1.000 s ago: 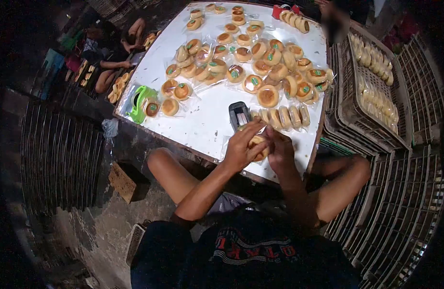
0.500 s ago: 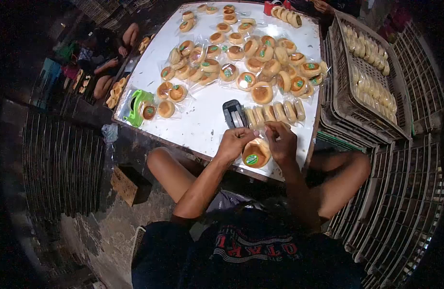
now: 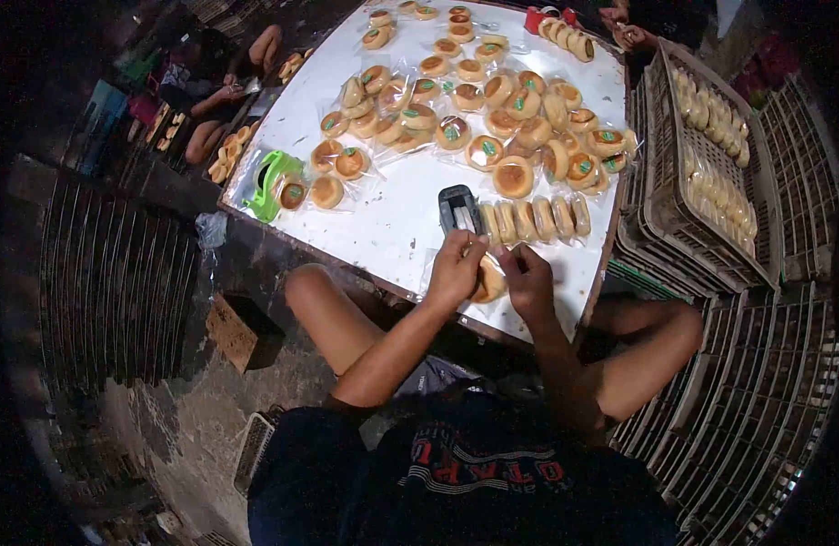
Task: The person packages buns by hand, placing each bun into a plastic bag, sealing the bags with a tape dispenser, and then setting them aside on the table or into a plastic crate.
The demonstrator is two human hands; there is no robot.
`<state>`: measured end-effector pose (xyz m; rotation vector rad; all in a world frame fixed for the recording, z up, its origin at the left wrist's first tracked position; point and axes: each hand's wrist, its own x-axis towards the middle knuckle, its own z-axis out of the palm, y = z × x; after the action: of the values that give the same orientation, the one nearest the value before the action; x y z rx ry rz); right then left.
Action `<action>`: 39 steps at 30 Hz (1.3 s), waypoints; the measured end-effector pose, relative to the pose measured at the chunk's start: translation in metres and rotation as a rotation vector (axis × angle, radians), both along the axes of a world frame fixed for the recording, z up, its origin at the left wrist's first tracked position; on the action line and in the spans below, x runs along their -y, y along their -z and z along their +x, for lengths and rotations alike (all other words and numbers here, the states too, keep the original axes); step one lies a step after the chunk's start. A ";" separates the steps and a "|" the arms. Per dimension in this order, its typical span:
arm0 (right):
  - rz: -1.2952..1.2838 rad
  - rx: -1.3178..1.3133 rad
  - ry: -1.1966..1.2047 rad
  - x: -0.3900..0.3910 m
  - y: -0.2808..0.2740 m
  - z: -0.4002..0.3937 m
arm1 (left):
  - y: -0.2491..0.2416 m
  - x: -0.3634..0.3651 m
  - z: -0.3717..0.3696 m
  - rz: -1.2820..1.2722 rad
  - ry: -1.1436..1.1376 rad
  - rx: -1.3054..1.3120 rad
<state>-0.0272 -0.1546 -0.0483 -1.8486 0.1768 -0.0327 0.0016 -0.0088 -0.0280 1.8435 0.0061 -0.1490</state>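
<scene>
A round golden bun (image 3: 488, 281) in a clear plastic wrapper lies at the table's near edge, partly covered by my hands. My left hand (image 3: 457, 266) is at the bun's left side, fingers pinched at the wrapper's upper end. On the other side, my right hand (image 3: 529, 284) is closed in a pinch on the wrapper too. Just beyond the left fingers stands a black tape dispenser (image 3: 460, 211). Beside it, several wrapped buns (image 3: 544, 219) stand on edge in a row.
Many bagged buns (image 3: 533, 133) with green labels are heaped across the white table (image 3: 383, 232). A green tape dispenser (image 3: 272, 186) sits at the left corner. Stacked crates (image 3: 660, 182) holding packed buns rise at the right. Other people's hands (image 3: 630, 36) show at the far edge.
The view has shifted, so the table sits further right and slightly higher. My hands have drawn a little closer over the bun, whose green label no longer shows.
</scene>
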 end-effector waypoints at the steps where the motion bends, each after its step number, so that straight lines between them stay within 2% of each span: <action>1: 0.287 -0.070 -0.083 -0.001 0.007 -0.003 | -0.003 -0.001 -0.001 0.022 -0.032 0.268; 4: 0.533 0.207 -0.136 -0.027 0.017 -0.003 | -0.024 -0.007 -0.002 -0.055 -0.097 0.539; 5: 0.590 0.095 -0.217 -0.027 0.017 -0.004 | -0.017 -0.011 0.000 -0.100 -0.079 0.593; 8: 0.765 0.064 -0.166 -0.040 0.002 -0.007 | -0.019 -0.011 0.003 -0.139 -0.215 0.473; 9: 0.725 0.077 -0.094 -0.044 -0.004 -0.005 | -0.005 -0.017 0.004 -0.060 -0.124 0.385; 10: 0.682 0.090 -0.025 -0.048 -0.010 0.000 | -0.010 -0.009 -0.001 -0.517 -0.109 -0.018; 12: 0.575 0.050 0.040 -0.050 -0.010 0.013 | -0.013 -0.014 -0.002 -0.964 -0.032 -0.379; 15: 0.328 -0.066 0.097 -0.025 0.032 0.034 | -0.033 -0.037 0.007 -1.083 -0.047 -0.589; 17: 0.262 -0.274 -0.041 -0.023 0.045 0.038 | -0.019 -0.044 0.015 -1.001 -0.141 -0.410; 18: 0.208 -0.243 -0.070 -0.022 0.058 0.036 | -0.011 -0.047 0.016 -0.960 -0.186 -0.328; 21: -0.018 -0.094 -0.139 -0.021 0.079 0.031 | -0.027 -0.054 0.013 -0.957 -0.151 -0.325; 22: -0.132 -0.010 -0.160 -0.022 0.071 0.030 | -0.031 -0.058 0.013 -0.963 -0.141 -0.319; 23: 0.071 -0.163 -0.187 -0.025 0.032 0.023 | -0.041 -0.058 0.009 -0.935 -0.152 -0.340; 26: -0.092 -0.118 -0.480 -0.004 0.011 0.008 | -0.035 -0.059 0.010 -0.923 -0.044 -0.328; 27: -0.246 -0.188 -0.438 0.002 0.001 0.007 | -0.037 -0.058 0.010 -0.951 -0.005 -0.375; 30: -0.610 -0.285 -0.345 0.032 0.030 0.013 | -0.031 -0.050 0.007 -0.869 0.057 -0.361; 31: -0.374 -0.194 -0.318 0.033 0.015 0.010 | -0.022 -0.050 0.009 -0.858 0.102 -0.380; 32: -0.218 -0.247 -0.292 0.031 -0.002 0.011 | -0.020 -0.050 0.003 -0.809 0.134 -0.401; 34: -0.037 -0.175 -0.359 0.020 -0.060 0.009 | -0.020 -0.043 0.005 -0.711 0.232 -0.411; 37: 0.166 -0.122 -0.488 0.009 -0.102 0.013 | -0.011 -0.029 -0.003 -0.638 0.315 -0.339; 39: -0.071 -0.113 -0.455 0.016 -0.084 0.021 | -0.016 -0.023 -0.005 -0.518 0.336 -0.352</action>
<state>-0.0061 -0.1709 0.0361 -1.9238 -0.1718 0.3859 -0.0032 0.0142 -0.0124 1.2709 -0.0898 -0.6482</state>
